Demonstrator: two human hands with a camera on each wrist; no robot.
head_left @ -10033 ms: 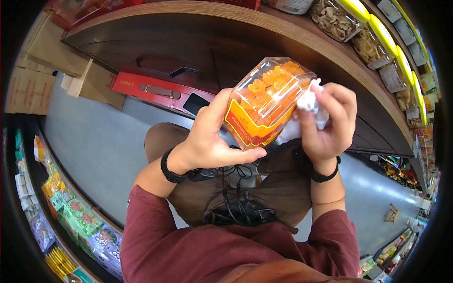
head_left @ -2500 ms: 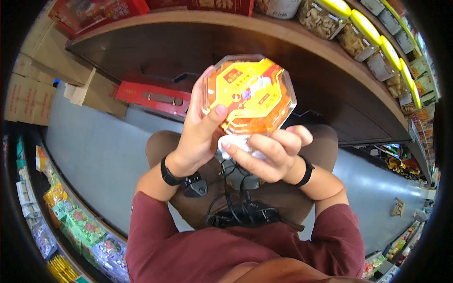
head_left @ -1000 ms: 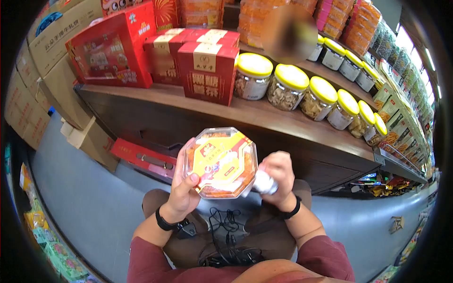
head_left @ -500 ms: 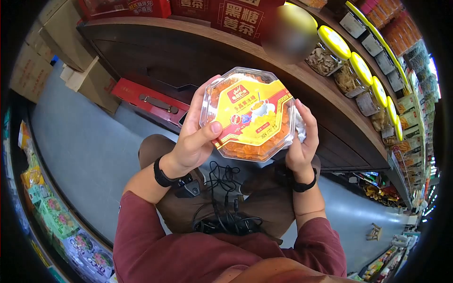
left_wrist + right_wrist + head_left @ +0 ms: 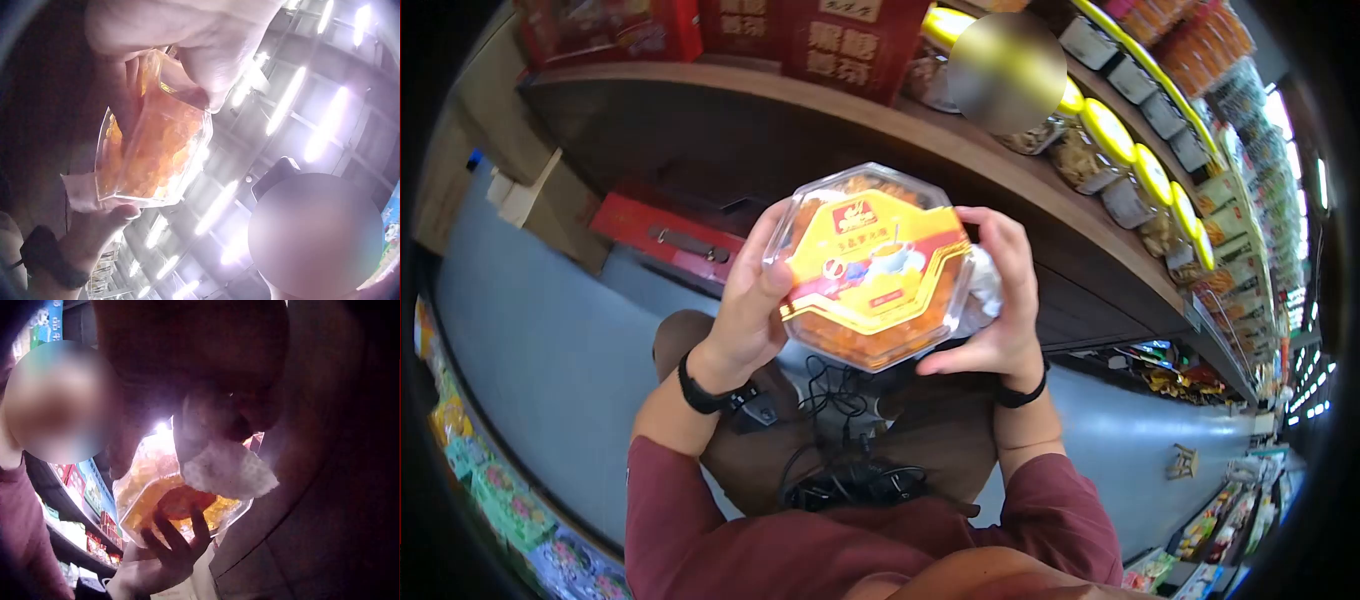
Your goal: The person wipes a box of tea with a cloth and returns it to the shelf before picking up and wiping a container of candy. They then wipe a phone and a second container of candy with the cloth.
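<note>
In the head view, a clear octagonal plastic box of rock sugar [image 5: 880, 315], filled with orange lumps, is held up over the person's lap. Its yellow and red label faces the head camera. The left hand [image 5: 745, 300] grips the box's left side, thumb at the label's edge and the other fingers underneath. Along the opposite side, the right hand [image 5: 1015, 290] holds a crumpled white tissue [image 5: 982, 290] against the wall, fingers over the top corner and thumb low. The right wrist view shows the tissue [image 5: 231, 472] hanging by the box's underside, where the left fingers [image 5: 172, 534] spread.
A wooden shelf [image 5: 750, 85] with red boxes [image 5: 845, 50] and yellow-lidded jars [image 5: 1105, 130] runs ahead. Below it lies a red case [image 5: 665, 235] on the floor. Black cables [image 5: 830, 385] and a dark device [image 5: 855, 485] rest at the lap. Cardboard boxes [image 5: 540, 205] stand left.
Wiping-side contact along the box's edges gives way to both hands holding it label up. Over the last half second, the box shifts left and turns slightly; the right thumb moves away from the tissue.
</note>
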